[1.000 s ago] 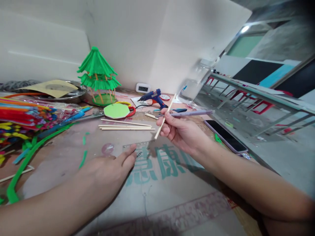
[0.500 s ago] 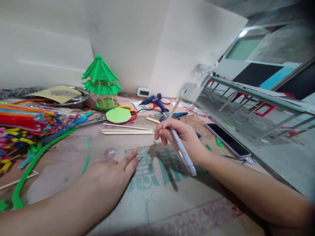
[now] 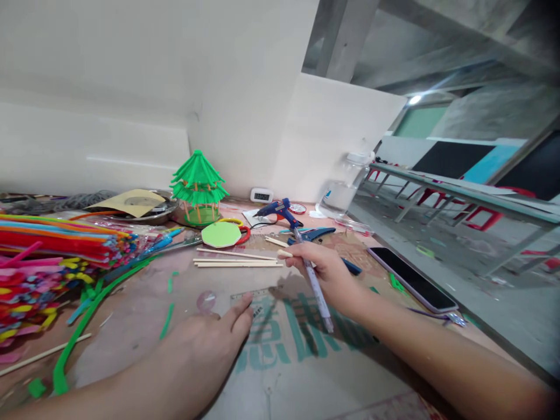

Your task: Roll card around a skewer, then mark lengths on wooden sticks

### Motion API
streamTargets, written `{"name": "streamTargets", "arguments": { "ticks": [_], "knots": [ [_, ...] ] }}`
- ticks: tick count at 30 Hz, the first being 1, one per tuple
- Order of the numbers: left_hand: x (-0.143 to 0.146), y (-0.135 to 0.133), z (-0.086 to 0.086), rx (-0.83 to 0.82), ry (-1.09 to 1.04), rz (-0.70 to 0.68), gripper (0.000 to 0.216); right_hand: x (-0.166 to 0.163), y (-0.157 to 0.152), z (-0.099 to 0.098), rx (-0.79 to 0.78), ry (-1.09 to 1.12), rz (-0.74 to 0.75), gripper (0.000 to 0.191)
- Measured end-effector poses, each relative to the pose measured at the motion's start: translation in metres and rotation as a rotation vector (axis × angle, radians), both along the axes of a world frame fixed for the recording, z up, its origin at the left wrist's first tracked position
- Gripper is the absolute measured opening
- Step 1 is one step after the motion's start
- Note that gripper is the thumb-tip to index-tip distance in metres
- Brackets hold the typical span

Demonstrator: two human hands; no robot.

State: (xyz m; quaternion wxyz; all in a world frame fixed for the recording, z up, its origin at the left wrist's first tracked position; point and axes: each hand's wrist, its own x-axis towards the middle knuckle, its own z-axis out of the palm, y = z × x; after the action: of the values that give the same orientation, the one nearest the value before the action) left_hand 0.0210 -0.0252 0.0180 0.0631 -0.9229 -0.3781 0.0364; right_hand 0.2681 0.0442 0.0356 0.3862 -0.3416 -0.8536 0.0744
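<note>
My left hand (image 3: 214, 338) lies flat on the table sheet, its fingers stretched out over a small clear ruler (image 3: 238, 296). My right hand (image 3: 321, 268) is closed around a pale purple pen (image 3: 319, 294), which slants down toward me. Between its thumb and fingertips the same hand pinches a thin wooden stick (image 3: 284, 254); only the stick's short end shows. Just beyond my right fingertips, several wooden sticks (image 3: 236, 263) lie side by side. A light green polygon disc (image 3: 221, 234) rests on red-and-yellow-handled scissors (image 3: 245, 235).
Behind stands a green tiered pavilion model (image 3: 199, 189). A blue glue gun (image 3: 282, 211), a small clock (image 3: 261, 195) and a water bottle (image 3: 341, 192) are farther back. Colourful pipe cleaners (image 3: 52, 239) crowd the left; a phone (image 3: 413, 280) lies near the right edge.
My view has tilted up, so the table things sit lower. The stick in my right hand pointed upward and now shows only as a short end. My left hand stays on the ruler.
</note>
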Motion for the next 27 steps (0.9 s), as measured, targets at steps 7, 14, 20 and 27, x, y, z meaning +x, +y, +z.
{"name": "streamTargets", "arguments": {
  "ticks": [7,14,20,27],
  "knots": [
    [0.005,0.003,0.004,-0.154,0.117,0.048,0.076,-0.004,-0.005,0.001,-0.204,0.083,-0.002,0.021],
    [-0.013,0.011,-0.016,-0.039,-0.283,0.032,0.043,-0.019,-0.023,0.022,-1.097,0.869,0.277,0.017],
    [-0.007,0.002,0.011,-0.287,-0.926,-0.141,0.021,-0.035,-0.040,0.021,-1.270,0.992,0.318,0.017],
    [-0.002,-0.002,0.010,-0.481,-1.160,-0.106,0.019,-0.044,-0.037,-0.008,-1.395,0.986,0.382,0.013]
  ]
}}
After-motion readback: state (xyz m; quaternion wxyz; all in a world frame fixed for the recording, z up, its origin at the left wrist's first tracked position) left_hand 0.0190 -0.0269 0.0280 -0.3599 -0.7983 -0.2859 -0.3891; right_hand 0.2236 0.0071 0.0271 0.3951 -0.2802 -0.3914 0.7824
